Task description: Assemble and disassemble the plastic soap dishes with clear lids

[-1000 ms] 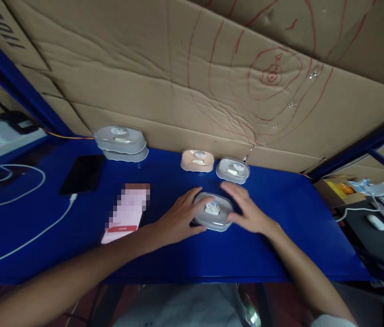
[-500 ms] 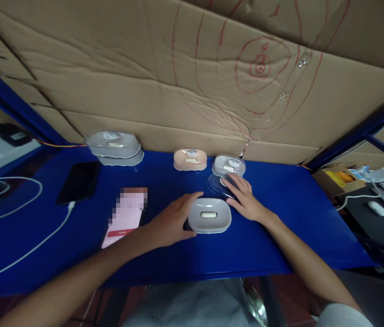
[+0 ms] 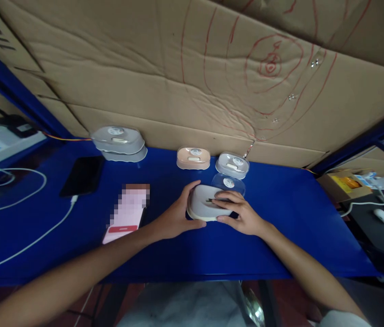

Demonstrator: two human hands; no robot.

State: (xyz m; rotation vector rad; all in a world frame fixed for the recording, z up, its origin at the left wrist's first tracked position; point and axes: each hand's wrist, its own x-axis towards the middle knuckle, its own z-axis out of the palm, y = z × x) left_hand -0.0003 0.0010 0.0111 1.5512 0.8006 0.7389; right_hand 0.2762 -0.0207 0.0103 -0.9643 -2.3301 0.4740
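A grey oval soap dish [image 3: 200,195] is between my hands over the blue table. My left hand [image 3: 174,215] grips its left end, thumb at the near side and fingers at the far side. My right hand [image 3: 243,213] is closed on its right part, fingers across the top face and thumb at the near edge. A small dark mark shows beside the right fingertips. Whether the dish rests on the table, I cannot tell. Just behind it lies a clear lid [image 3: 228,182] with a round white sticker, partly covered by the dish and right hand.
Behind stand a lidded grey dish [image 3: 233,166], a lidded peach dish [image 3: 193,159] and stacked grey dishes [image 3: 119,144] against a cardboard wall [image 3: 127,59]. Left lie a lit phone [image 3: 132,204] and a dark phone [image 3: 82,176] on a white cable. A mouse [image 3: 383,216] sits far right.
My right hand has moved from the clear lid onto the soap dish. The dish has shifted slightly away and tilted; its cream centre piece no longer shows, and a dark mark does.
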